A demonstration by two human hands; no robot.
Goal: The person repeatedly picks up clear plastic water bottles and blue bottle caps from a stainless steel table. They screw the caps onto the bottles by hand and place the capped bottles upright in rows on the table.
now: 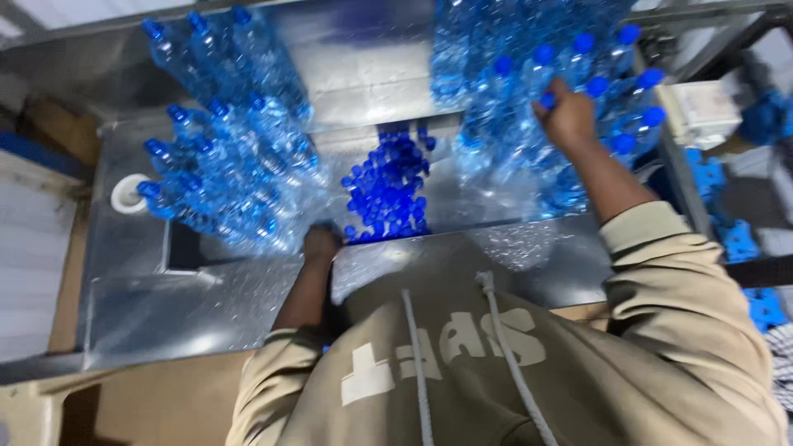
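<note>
Bottles right [570, 107]: blue-capped clear plastic, packed across the metal table's [165, 306] far right.
Right hand [568, 114]: fingers closed around one bottle's neck.
Left hand [320, 245]: at the cap trough's [387, 183] near edge — grip unclear.
Bottles left [231, 140]: heaped — untouched.

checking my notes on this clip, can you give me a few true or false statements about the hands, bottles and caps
1. The right hand is on a capped bottle in the right-hand bottle cluster. True.
2. The loose caps are red. False: they are blue.
3. The left hand is at the near edge of the cap pile. True.
4. The bottles on the left stand upright with no caps. False: they lie tilted, with blue caps.
5. The metal table is wooden. False: it is shiny metal.
</note>
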